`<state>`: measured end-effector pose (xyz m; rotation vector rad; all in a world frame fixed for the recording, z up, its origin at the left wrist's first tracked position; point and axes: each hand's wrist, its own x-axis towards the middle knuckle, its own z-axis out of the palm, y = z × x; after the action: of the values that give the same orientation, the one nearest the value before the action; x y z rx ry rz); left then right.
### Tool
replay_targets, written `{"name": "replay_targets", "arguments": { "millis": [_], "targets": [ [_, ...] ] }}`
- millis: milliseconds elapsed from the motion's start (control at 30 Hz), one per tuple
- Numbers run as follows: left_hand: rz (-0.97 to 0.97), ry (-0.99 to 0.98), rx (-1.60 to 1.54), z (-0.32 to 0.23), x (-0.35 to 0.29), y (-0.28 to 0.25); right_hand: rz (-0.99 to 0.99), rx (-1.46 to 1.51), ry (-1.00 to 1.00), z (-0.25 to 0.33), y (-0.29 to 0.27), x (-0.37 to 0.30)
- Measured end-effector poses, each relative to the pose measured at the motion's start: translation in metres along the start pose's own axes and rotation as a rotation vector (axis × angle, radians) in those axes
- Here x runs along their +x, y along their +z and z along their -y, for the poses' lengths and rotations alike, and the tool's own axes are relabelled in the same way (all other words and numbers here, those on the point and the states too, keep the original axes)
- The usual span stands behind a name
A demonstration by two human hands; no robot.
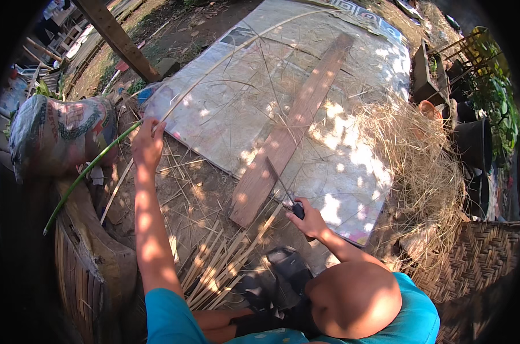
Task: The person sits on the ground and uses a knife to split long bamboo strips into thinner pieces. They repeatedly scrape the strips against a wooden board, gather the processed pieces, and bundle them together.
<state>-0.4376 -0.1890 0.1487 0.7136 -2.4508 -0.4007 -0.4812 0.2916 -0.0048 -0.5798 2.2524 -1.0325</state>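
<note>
- Outdoors, a pale printed sheet [214,135] is spread on the ground and spotted by sunlight; a wooden plank [294,135] is laid along it, its near end passing the edge.
- By the narrow grip of the left hand [147,143], a long thin strip [253,39] is held, reaching over the sheet.
- By the closed grip of the right hand [311,221], a knife [282,183] is held over the plank; whether wood is touched cannot be told.
- Shavings [417,166] are heaped at right, near woven matting [472,275]; a sack [65,135] is seen at left.
- Whether the green stem [99,155] is joined to the strip is hidden by fingers.
- Outer surroundings are cut off by the dark rim.
</note>
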Motion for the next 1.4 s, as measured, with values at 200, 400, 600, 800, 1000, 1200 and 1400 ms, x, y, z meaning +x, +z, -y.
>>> {"name": "replay_targets", "arguments": {
  "millis": [200, 400, 600, 800, 1000, 1200, 1400],
  "targets": [
    [0.626, -0.389, -0.507, -0.068, -0.021, 0.107, 0.45, -0.091, -0.307, 0.037, 0.02, -0.029],
    [0.552, -0.36, -0.387, -0.145, -0.117, 0.258, 0.794, -0.09, -0.3, 0.046, 0.037, -0.056],
    [0.571, -0.545, -0.358, -0.2, -0.106, 0.274, 0.462, 0.488, 0.281, 0.05, -0.03, 0.047],
    [0.485, -0.512, -0.285, -0.197, -0.11, 0.28, 0.733, 0.224, 0.075, 0.038, 0.034, -0.028],
    [0.631, -0.427, -0.242, -0.217, -0.103, 0.265, 0.501, 0.215, -0.233, 0.019, 0.024, 0.017],
    [0.642, -0.377, -0.226, -0.204, -0.101, 0.268, 0.738, 0.248, -0.078, 0.057, 0.022, -0.023],
    [0.617, -0.275, -0.296, -0.199, -0.113, 0.251, 0.617, 0.345, -0.003, 0.053, 0.024, 0.016]
  ]
}}
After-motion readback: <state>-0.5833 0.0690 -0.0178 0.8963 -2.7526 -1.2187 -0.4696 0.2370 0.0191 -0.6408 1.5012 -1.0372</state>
